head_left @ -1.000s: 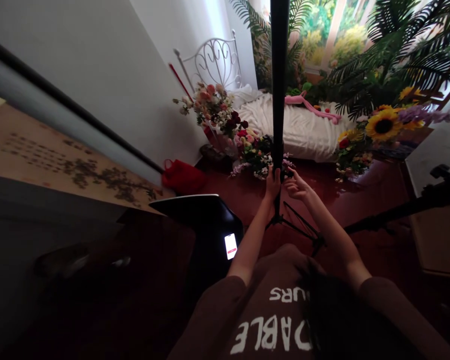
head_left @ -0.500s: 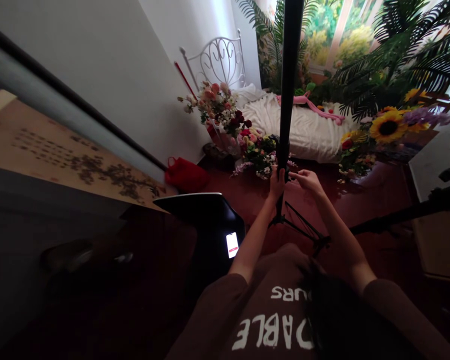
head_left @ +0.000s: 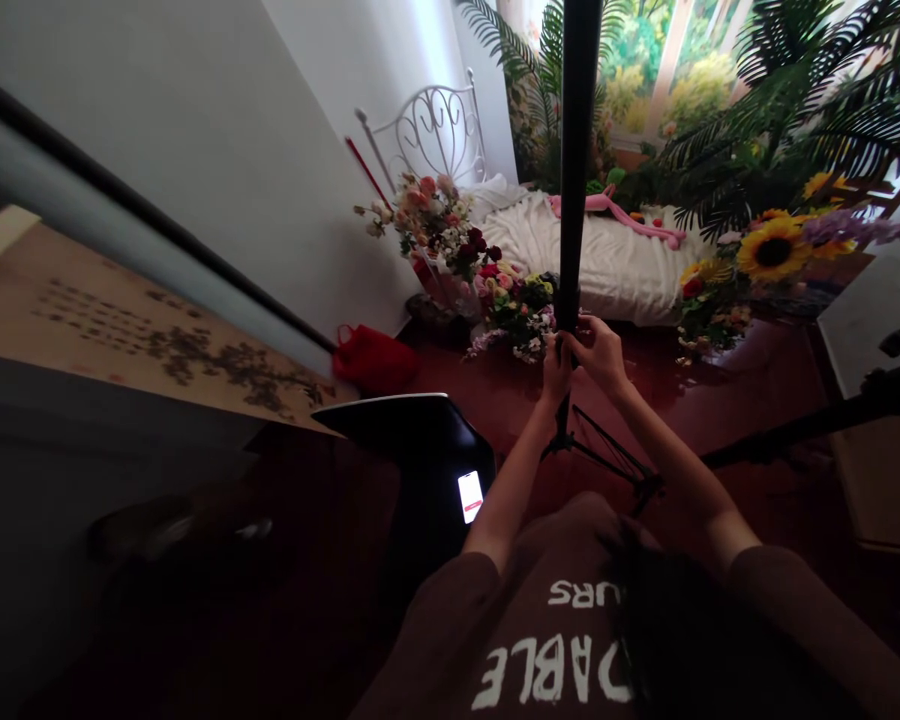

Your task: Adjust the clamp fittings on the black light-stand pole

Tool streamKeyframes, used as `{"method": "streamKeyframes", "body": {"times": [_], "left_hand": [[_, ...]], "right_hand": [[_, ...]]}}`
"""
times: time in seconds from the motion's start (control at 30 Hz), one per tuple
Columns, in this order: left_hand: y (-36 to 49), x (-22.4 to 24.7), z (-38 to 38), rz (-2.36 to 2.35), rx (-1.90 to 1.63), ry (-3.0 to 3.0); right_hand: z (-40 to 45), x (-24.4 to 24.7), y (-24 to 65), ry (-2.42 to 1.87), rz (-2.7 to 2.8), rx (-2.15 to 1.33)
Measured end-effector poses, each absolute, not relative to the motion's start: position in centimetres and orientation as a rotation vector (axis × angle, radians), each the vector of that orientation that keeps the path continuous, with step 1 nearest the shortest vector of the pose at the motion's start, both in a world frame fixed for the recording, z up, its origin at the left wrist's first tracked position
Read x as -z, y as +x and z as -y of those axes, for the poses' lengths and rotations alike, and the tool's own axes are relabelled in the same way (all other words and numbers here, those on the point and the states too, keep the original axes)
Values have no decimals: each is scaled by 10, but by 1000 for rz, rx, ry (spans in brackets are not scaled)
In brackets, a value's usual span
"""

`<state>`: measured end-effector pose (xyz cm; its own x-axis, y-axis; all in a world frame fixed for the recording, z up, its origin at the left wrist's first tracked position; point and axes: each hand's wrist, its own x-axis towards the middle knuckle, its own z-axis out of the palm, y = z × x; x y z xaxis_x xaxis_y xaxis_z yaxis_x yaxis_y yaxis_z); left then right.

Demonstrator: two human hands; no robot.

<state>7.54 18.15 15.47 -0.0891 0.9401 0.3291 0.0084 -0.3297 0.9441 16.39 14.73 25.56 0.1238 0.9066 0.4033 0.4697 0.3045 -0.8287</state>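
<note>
Your left hand (head_left: 556, 372) wraps its fingers around the upright black metal tripod pole (head_left: 574, 170), and your right hand (head_left: 598, 352) sits just beside it, fingers closed against the pole. The pole stands on the glossy dark-red floor (head_left: 690, 400), near a mixed pink-and-white flower bunch (head_left: 514, 325).

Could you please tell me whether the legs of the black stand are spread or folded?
Spread: the legs angle outward from the black pole over the floor.
</note>
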Motion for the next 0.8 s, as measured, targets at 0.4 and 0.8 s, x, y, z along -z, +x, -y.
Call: {"method": "streamKeyframes", "body": {"times": [0.4, 0.8], "left_hand": [[67, -202, -187, -1130, -1577, 1618], [74, -272, -203, -867, -1722, 1591]], "right_hand": [[-90, -223, 194, -1264, 1621, -439], [-89, -209, 205, -1292, 1845, -398]]}}
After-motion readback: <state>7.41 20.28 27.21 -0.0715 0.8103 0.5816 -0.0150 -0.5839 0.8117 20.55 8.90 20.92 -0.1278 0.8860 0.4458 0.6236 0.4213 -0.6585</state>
